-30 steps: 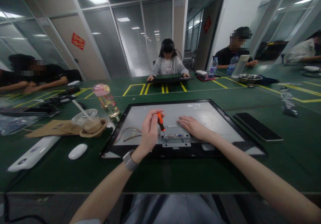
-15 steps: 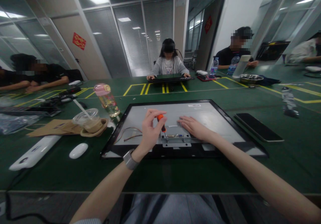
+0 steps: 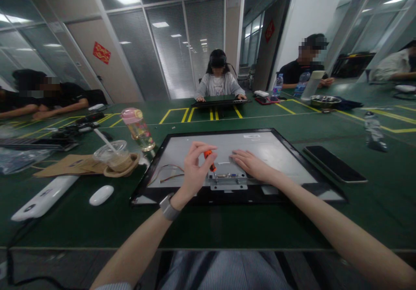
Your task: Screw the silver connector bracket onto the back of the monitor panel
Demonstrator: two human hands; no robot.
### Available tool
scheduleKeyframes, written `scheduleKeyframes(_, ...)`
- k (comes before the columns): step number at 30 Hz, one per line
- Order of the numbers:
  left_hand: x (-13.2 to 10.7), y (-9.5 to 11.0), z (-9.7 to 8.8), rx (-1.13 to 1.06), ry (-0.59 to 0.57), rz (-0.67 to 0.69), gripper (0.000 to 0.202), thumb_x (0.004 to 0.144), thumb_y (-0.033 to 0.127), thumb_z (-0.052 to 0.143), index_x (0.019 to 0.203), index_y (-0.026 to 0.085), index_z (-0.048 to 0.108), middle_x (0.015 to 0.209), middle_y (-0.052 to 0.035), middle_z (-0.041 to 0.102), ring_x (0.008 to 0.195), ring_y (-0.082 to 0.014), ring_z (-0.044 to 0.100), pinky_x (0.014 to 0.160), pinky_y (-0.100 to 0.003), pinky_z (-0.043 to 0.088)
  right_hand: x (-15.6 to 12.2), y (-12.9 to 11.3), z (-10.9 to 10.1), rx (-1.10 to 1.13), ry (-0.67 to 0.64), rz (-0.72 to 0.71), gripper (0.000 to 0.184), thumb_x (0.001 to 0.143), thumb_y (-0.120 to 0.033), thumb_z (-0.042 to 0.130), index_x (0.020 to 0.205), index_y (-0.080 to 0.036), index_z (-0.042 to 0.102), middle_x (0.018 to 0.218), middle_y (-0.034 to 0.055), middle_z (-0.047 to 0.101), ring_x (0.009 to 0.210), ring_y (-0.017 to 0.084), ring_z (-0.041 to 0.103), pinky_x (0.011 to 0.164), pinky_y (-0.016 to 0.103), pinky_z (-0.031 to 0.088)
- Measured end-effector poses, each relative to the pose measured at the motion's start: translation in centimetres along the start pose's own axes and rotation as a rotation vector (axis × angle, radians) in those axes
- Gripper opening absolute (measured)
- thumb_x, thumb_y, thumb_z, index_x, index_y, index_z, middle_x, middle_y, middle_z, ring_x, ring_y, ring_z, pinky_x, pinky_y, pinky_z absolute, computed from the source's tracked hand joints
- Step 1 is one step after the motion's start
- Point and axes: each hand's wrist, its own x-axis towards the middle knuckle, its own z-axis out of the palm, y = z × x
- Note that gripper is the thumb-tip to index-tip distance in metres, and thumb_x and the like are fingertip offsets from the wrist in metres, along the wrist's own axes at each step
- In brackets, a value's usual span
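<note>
A flat monitor panel with a black frame lies with its grey metal back facing up. Between thumb and fingers, my left hand grips a short orange and black screwdriver. Its shaft points down at the left end of a metal bracket that carries video ports; whether the tip sits in a screw is too small to tell. My right hand rests flat on the panel's back, fingers stretched out, just right of the bracket. Thin loose wires lie on the panel to the left.
Left of the panel are a white mouse, an iced drink cup, a pink-lidded bottle and a white power strip. A black phone lies to the right. Several people sit around the green table.
The screwdriver's handle leans slightly differently in my left hand. My right hand stays in place. Across the table, a person's hand has shifted slightly inward.
</note>
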Motion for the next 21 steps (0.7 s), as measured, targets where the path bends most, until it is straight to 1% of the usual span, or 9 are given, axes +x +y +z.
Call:
scheduleKeyframes(3,-0.05,0.3,-0.1,-0.023,-0.033,-0.013,0.025,0.1,0.029,0.053,0.104,0.023,0.077,0.105,-0.0071,0.069,0.099,-0.0183,0.065,0.088,-0.032,0.053,-0.01,0.06,0.01,-0.005,0.001,0.005,0.055,0.107,-0.041,0.023,0.144,-0.018,0.057,0.156,0.0152,0.051,0.147,0.032,0.043,0.121,0.058,0.029)
scheduleKeyframes(5,-0.15,0.34,-0.14,-0.062,-0.058,-0.042,0.031,0.103,0.027,0.045,0.112,0.023,0.074,0.111,-0.0076,0.072,0.102,-0.0182,0.066,0.09,-0.033,0.053,-0.03,0.09,0.04,0.0,0.0,0.014,0.057,0.107,-0.043,0.023,0.145,-0.018,0.057,0.157,0.0149,0.05,0.147,0.032,0.043,0.121,0.058,0.029)
scheduleKeyframes(7,-0.27,0.14,-0.1,-0.083,-0.075,-0.075,0.029,0.103,0.026,0.047,0.119,0.023,0.071,0.113,-0.0075,0.073,0.1,-0.0175,0.067,0.089,-0.032,0.054,-0.05,0.12,0.07,0.014,0.006,0.019,0.058,0.107,-0.045,0.022,0.145,-0.018,0.057,0.157,0.0148,0.05,0.147,0.032,0.043,0.121,0.058,0.029)
scheduleKeyframes(9,-0.33,-0.22,-0.04,-0.068,-0.069,-0.078,0.026,0.1,0.026,0.055,0.12,0.023,0.071,0.11,-0.0073,0.073,0.099,-0.0175,0.067,0.089,-0.032,0.053,-0.06,0.14,0.1,0.021,0.003,0.016,0.059,0.107,-0.045,0.021,0.145,-0.018,0.057,0.157,0.0149,0.049,0.148,0.032,0.042,0.121,0.058,0.028)
scheduleKeyframes(12,-0.25,-0.58,0.01,0.009,-0.001,-0.018,0.019,0.091,0.026,0.07,0.108,0.023,0.075,0.1,-0.0049,0.069,0.09,-0.016,0.064,0.085,-0.03,0.053,-0.06,0.15,0.11,0.017,-0.007,0.011,0.06,0.107,-0.045,0.021,0.146,-0.016,0.056,0.158,0.0156,0.048,0.148,0.033,0.04,0.122,0.057,0.027)
scheduleKeyframes(14,-0.12,-0.51,-0.05,0.052,0.042,0.011,0.014,0.088,0.026,0.073,0.101,0.023,0.077,0.098,-0.0039,0.065,0.087,-0.0149,0.062,0.082,-0.029,0.052,-0.06,0.16,0.12,0.015,-0.008,0.011,0.06,0.107,-0.044,0.021,0.146,-0.016,0.056,0.158,0.0157,0.048,0.149,0.033,0.04,0.122,0.057,0.027)
scheduleKeyframes(16,0.0,-0.26,-0.14,0.053,0.043,0.006,0.015,0.093,0.027,0.065,0.102,0.023,0.077,0.103,-0.0052,0.066,0.093,-0.0161,0.063,0.084,-0.03,0.052,-0.05,0.15,0.11,0.013,-0.008,0.013,0.06,0.107,-0.044,0.021,0.146,-0.016,0.056,0.158,0.0157,0.048,0.149,0.033,0.04,0.122,0.057,0.027)
scheduleKeyframes(19,0.01,0.0,-0.21,-0.01,0.003,-0.04,0.029,0.102,0.026,0.048,0.11,0.022,0.075,0.109,-0.0071,0.071,0.101,-0.0177,0.066,0.089,-0.032,0.053,-0.04,0.11,0.07,0.021,-0.003,0.019,0.06,0.107,-0.045,0.021,0.145,-0.016,0.057,0.157,0.0157,0.049,0.149,0.032,0.04,0.122,0.057,0.027)
scheduleKeyframes(21,-0.09,-0.1,-0.15,-0.044,-0.019,-0.08,0.028,0.102,0.027,0.049,0.116,0.022,0.072,0.107,-0.0074,0.074,0.098,-0.0177,0.068,0.088,-0.032,0.054,-0.05,0.09,0.05,0.023,-0.004,0.02,0.061,0.107,-0.047,0.02,0.145,-0.017,0.057,0.157,0.0159,0.049,0.148,0.032,0.041,0.122,0.057,0.027)
